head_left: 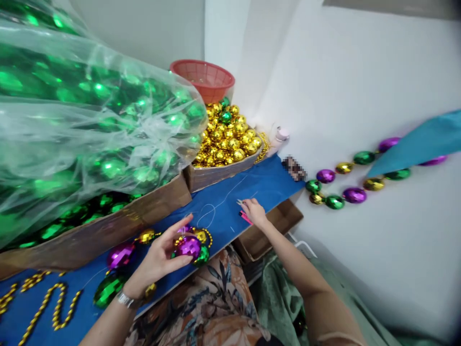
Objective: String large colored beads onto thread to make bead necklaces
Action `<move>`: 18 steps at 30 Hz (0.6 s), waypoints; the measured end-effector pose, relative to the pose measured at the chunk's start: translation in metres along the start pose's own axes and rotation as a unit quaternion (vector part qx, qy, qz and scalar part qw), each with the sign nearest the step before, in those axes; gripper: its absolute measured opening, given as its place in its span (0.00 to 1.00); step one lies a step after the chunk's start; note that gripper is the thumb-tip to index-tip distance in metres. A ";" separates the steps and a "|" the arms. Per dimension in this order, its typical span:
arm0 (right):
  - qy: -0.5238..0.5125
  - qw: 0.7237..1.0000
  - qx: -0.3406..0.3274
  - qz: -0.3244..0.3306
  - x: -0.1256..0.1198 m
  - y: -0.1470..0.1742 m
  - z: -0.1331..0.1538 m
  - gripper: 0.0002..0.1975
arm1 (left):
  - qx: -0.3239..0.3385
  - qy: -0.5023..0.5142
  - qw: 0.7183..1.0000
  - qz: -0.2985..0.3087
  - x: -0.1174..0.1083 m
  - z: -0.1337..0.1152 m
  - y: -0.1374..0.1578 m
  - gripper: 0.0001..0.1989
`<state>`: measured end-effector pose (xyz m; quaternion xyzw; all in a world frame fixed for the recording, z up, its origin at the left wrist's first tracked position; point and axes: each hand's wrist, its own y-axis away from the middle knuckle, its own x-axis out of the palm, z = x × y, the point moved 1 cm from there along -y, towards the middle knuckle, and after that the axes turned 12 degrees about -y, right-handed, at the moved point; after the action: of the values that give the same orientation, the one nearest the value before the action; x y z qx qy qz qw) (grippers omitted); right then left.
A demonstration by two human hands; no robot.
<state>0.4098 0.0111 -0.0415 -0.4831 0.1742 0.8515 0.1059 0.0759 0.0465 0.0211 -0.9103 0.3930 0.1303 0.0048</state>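
My left hand (167, 254) is over the table, its thumb and index finger spread apart. Just beyond its fingers lies a bunch of shiny beads, with a large purple bead (189, 246), a green bead (203, 254) and a short loop of small gold beads. Under and beside my wrist are another purple bead (120, 255) and a big green bead (109, 290). My right hand (254, 212) has its fingers closed around a small silver-tipped tool (240, 202), mostly hidden. A pink object with a dark end (246, 217) lies by that hand. Thin clear thread (207, 205) loops across the blue cloth.
A clear bag of green beads (108, 110) bulges over a cardboard box on the left. Gold beads (230, 139) fill another box, with a red basket (203, 86) behind. A bead garland (355, 195) hangs on the right wall. Below the table edge is an open carton (268, 230).
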 end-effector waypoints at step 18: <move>-0.059 0.992 -0.097 0.062 0.027 0.017 -0.003 0.13 | 0.023 0.062 0.998 -0.010 0.004 -0.001 -0.012 0.42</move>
<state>0.3921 -0.0053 -0.0627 -0.4282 0.1137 0.8963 0.0155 0.0873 0.0518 0.0195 -0.9201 0.3862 0.0647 0.0023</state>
